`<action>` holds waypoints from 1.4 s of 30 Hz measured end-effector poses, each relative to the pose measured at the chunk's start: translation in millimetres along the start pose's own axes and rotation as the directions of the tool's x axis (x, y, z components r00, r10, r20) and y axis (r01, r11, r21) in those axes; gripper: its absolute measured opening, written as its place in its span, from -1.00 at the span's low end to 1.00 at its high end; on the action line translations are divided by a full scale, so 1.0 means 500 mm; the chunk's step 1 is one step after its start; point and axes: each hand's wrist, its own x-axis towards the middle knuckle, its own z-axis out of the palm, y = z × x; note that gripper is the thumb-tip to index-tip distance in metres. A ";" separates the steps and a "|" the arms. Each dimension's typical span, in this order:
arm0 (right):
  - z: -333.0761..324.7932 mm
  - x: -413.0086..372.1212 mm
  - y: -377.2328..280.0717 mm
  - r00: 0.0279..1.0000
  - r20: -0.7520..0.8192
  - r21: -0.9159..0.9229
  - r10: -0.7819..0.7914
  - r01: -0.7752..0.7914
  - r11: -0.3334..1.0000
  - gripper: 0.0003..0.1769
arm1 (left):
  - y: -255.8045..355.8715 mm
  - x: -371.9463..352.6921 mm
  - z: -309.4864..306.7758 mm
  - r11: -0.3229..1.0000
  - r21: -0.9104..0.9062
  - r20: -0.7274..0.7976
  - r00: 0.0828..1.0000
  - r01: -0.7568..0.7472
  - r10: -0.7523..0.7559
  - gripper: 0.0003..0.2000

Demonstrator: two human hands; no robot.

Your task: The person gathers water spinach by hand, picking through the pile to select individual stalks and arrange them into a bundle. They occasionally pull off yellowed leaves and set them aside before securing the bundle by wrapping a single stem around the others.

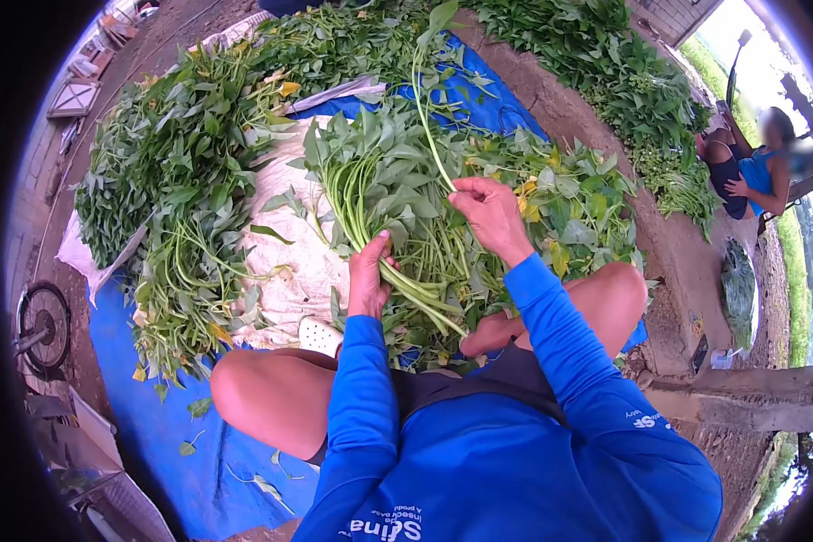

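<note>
My left hand (pixel 369 278) is wrapped round a bunch of long green stems (pixel 357 194), whose leafy tops point away from me and whose cut ends lie near my crossed legs. To the right, my right hand (pixel 490 213) pinches a single long stem (pixel 429 126) with a few leaves at its far tip. That stem is held up, above the loose greens. Under and beside the bunch is a pale woven sack (pixel 285 239). More leafy stems (pixel 569 203) with some yellow leaves lie just right of my right hand.
A large leafy heap (pixel 172 154) lies at the left on a blue tarp (pixel 154 361). Another row of greens (pixel 605 81) runs along the upper right. A seated person (pixel 759 172) is at the far right. A wheel (pixel 43 330) stands at the left edge.
</note>
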 end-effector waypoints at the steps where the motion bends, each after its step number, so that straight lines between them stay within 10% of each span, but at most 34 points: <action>1: 0.029 -0.011 0.010 0.999 0.044 -0.023 0.028 -0.027 0.999 -0.62 | -0.016 0.011 -0.013 0.997 -0.062 0.019 0.999 0.045 -0.044 -0.77; 10: 0.216 -0.170 0.232 0.871 0.413 -0.219 0.268 -0.191 0.957 -0.70 | -0.182 0.073 -0.155 0.854 -0.351 -0.018 0.909 0.384 -0.416 -0.40; 15: 0.245 -0.168 0.254 0.751 0.636 -0.222 0.178 -0.043 0.974 -0.67 | -0.223 0.083 -0.199 0.983 -0.063 -0.379 0.907 0.172 -0.183 -0.65; 18: 0.196 -0.070 0.229 0.892 0.382 -0.098 0.243 -0.222 0.970 -0.68 | -0.116 0.049 -0.158 0.996 -0.014 -0.442 0.893 0.091 -0.088 -0.84; 20: 0.165 0.011 0.312 0.944 -0.065 -0.236 0.323 -0.329 0.914 -0.69 | -0.029 0.035 -0.106 1.000 -0.002 -0.530 0.848 -0.005 0.003 -0.86; 28: 0.196 0.050 0.373 0.893 0.035 -0.702 0.448 -0.297 0.647 -0.64 | 0.115 -0.043 -0.032 0.988 0.129 -0.560 0.816 -0.082 0.141 -0.81; 33: 0.191 0.048 0.327 0.968 0.069 -0.689 0.241 -0.129 0.713 -0.70 | 0.090 -0.045 -0.089 0.994 0.099 -0.572 0.814 -0.055 0.102 -0.80; 36: 0.172 0.062 0.310 0.913 0.249 -0.335 0.323 -0.231 0.913 -0.66 | 0.076 -0.032 -0.111 0.991 0.098 -0.595 0.793 -0.088 0.130 -0.80; 42: 0.112 0.100 0.165 0.706 0.578 0.000 0.408 -0.500 0.866 -0.62 | 0.107 -0.037 -0.140 0.974 0.142 -0.626 0.747 -0.174 0.225 -0.77</action>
